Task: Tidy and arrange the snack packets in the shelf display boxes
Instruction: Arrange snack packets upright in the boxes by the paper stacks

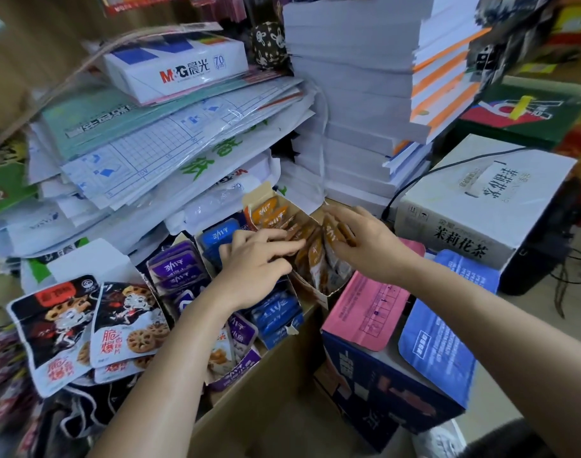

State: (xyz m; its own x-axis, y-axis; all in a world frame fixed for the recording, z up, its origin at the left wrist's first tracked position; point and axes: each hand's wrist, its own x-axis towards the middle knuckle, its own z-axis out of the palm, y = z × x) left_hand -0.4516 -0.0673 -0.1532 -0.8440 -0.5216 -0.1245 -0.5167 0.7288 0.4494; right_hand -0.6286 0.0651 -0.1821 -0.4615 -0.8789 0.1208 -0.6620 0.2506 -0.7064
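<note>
Head view. Orange box [300, 211], open-topped cardboard, sits tilted on the shelf w/ a row of orange pkts [272, 209] standing inside.

L hand [256, 262] is at the box's left side. Its fingers [287, 245] are straight and close together, tips laid against pkts mid-row, gripping nothing.

R hand [365, 242] is at the box's right side. Thumb and curled fingers pinch a few orange pkts by their tops, at the near end of the row.

- Just left of the orange box: blue box [279, 338] w/ blue pkts [216, 234], partly under the L wrist.
- Further left: purple pkts [176, 264], then lotus-root snack bags [127, 325] lying flat.
- Right beside the orange box, lower down: pink pad [365, 312], w/ a blue pad [437, 352] beyond it.
- Behind-right of the box: white tea carton [480, 209].
- Directly behind it: tall stack of white paper [355, 94].
- Behind-left: slumped pile of folders [150, 143] topped by an M&G paper ream [176, 64].
</note>
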